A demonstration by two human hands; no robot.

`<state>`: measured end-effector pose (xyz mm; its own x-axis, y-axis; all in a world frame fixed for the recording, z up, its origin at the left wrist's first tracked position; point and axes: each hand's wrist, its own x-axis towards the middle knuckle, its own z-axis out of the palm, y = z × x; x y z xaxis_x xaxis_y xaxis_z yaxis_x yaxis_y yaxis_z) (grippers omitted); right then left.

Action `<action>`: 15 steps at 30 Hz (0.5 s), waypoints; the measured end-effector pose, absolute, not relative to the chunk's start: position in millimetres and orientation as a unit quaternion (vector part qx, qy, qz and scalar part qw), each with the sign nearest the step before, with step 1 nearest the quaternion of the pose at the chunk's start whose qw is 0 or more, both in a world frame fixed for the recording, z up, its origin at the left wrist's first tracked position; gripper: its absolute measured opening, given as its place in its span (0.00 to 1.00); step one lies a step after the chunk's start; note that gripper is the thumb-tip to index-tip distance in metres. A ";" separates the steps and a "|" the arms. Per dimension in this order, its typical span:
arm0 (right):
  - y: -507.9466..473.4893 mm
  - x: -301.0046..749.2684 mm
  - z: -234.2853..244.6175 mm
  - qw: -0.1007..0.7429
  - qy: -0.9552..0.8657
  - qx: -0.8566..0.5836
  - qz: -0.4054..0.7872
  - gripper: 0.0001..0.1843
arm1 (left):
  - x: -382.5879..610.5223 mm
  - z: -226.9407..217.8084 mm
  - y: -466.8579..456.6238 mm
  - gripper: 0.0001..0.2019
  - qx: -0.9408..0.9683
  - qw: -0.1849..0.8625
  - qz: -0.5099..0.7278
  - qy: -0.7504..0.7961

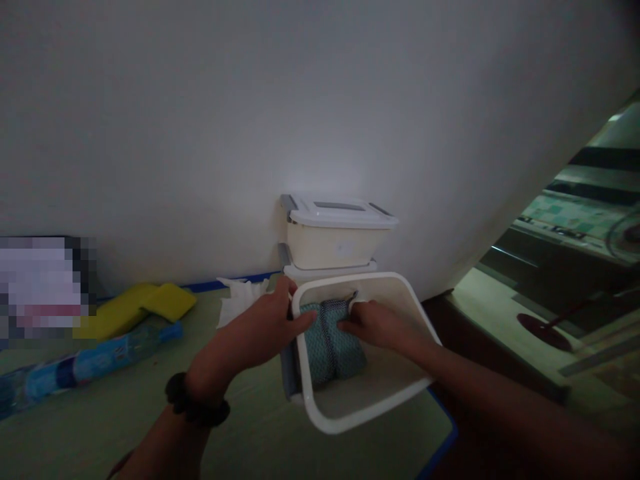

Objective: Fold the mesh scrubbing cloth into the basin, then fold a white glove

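Observation:
A white plastic bin (345,423) without a lid stands tilted toward me, its left side against a grey frame. Inside it, at the left wall, lies a folded teal patterned cloth (320,347) with a dark checked band down its middle. My left hand (275,323), with a dark beaded bracelet at the wrist, is closed around the bin's left rim, thumb inside near the cloth. Reaching into the bin from the right, my right hand (377,325) has curled fingers at the cloth's upper right corner. Its fingertips are partly hidden.
Behind the bin, a lidded white box (340,243) stands against the wall. On the left lie a crumpled white tissue (240,300), a folded yellow cloth (135,307) and a plastic bottle (95,363). The surface's blue edge (443,447) drops off at right; a fan (625,230) stands beyond.

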<state>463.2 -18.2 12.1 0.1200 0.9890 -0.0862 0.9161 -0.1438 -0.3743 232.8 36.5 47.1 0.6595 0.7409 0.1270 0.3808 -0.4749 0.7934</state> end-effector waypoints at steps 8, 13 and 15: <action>-19.4 456.1 9.2 -0.016 -0.660 -0.748 0.066 0.18 | 236.6 46.1 39.7 0.17 0.841 0.353 0.215 0.350; -21.3 447.8 29.1 -0.030 -0.650 -0.759 0.020 0.23 | 241.9 40.9 40.7 0.19 0.849 0.309 0.202 0.377; -23.5 442.7 37.0 -0.019 -0.650 -0.760 0.014 0.22 | 244.4 36.6 41.7 0.19 0.844 0.291 0.225 0.391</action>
<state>442.7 -23.5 37.0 0.1548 0.9869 -0.0464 0.9879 -0.1544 0.0107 244.4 41.7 36.6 0.5927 0.7910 0.1520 0.5292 -0.5246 0.6669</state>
